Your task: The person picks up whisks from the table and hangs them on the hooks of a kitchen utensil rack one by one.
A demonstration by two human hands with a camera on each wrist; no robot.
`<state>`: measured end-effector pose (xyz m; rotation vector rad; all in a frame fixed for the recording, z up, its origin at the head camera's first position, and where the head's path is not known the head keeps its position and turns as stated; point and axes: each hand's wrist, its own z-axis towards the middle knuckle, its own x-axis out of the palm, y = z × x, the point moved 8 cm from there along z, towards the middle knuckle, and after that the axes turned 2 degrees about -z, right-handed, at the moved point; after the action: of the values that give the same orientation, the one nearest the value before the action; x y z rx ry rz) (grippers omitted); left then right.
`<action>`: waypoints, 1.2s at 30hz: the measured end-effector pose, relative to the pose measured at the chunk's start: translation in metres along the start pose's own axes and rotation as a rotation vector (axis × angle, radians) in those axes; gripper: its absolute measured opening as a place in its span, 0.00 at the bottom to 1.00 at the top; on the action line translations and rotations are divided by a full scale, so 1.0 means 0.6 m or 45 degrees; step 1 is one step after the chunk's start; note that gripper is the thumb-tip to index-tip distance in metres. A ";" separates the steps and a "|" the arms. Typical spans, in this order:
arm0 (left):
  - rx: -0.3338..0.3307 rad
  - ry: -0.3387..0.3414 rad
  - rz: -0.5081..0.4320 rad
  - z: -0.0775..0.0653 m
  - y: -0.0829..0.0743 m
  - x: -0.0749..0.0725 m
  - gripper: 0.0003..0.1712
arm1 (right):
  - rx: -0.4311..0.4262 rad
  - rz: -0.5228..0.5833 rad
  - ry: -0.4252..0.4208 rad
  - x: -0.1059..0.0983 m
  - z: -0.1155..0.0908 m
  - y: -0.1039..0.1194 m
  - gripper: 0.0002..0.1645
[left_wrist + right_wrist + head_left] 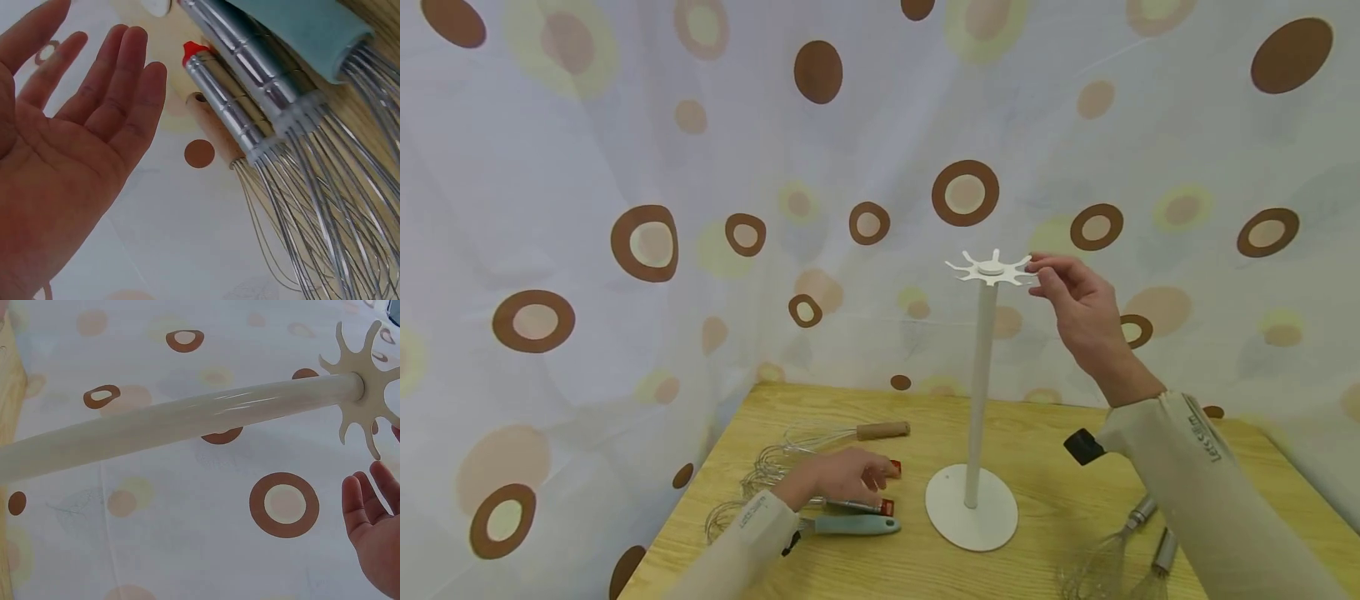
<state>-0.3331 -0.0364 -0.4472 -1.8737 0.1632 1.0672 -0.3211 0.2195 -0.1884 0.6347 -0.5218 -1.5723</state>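
A white stand (981, 383) with a round base carries a ring of curved hooks (990, 268) at its top. My right hand (1082, 312) is raised at the right side of the ring, fingertips right at a hook's tip; in the right wrist view its fingers are loosely extended around that tip. My left hand (850, 477) hovers over a row of whisks on the left, holding nothing, its palm and relaxed fingers showing in the left wrist view. Among those whisks are a blue-handled one (857, 524), a wooden-handled one (882, 430) and metal-handled ones (228, 103).
Two more metal whisks (1163, 554) lie at the right front of the wooden table (1037, 558), partly under my right forearm. A dotted curtain (850, 350) hangs behind and along the left side of the table.
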 end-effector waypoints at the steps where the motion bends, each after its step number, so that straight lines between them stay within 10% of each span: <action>1: -0.006 0.035 -0.009 -0.003 0.005 0.005 0.22 | -0.002 0.004 -0.007 0.000 0.000 0.001 0.14; 16: 0.011 0.186 0.115 -0.033 0.045 0.054 0.28 | -0.007 0.072 -0.041 -0.008 -0.004 -0.002 0.15; 26: 0.082 0.149 0.354 -0.026 0.043 0.072 0.30 | -0.020 0.068 -0.026 -0.012 -0.005 -0.001 0.11; 36: 0.152 0.042 0.241 -0.017 0.005 0.046 0.30 | -0.045 0.053 -0.002 -0.009 -0.005 -0.002 0.14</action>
<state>-0.3115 -0.0375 -0.4676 -1.7950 0.4208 1.1287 -0.3198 0.2253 -0.1909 0.5926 -0.5041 -1.5398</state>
